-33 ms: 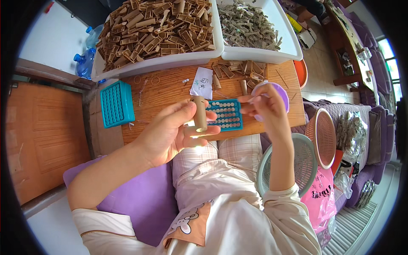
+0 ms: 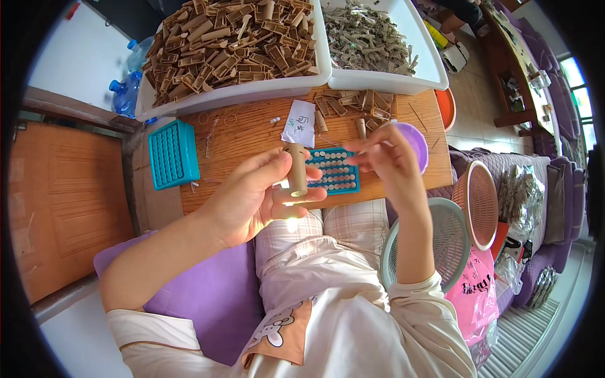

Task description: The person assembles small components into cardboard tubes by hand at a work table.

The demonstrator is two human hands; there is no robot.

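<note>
My left hand [image 2: 242, 200] grips a tan, half-round tube-like plastic casing [image 2: 297, 171] between thumb and fingers, its length upright over my lap. My right hand [image 2: 397, 169] hovers at the right side of a teal tray [image 2: 356, 186] holding rows of small pale round discs. Its fingertips are drawn together and slightly blurred; anything between them is too small to make out. Behind that hand, partly covered by it, lies a round purple dish [image 2: 416, 146]. A white paper slip with handwriting [image 2: 299, 123] lies just beyond the held casing.
White bins at the back hold brown casings [image 2: 233, 44] and greyish clear-wrapped pieces [image 2: 368, 41]. Loose casings [image 2: 378, 104] lie on the wooden table [image 2: 246, 138]. A second teal tray [image 2: 173, 154] stands left; a grey-green basket [image 2: 450, 246] and a pink basket [image 2: 476, 205] stand right.
My right hand has shifted a little to the left, away from the purple dish and toward the disc tray. My left hand and the casing stay almost still.
</note>
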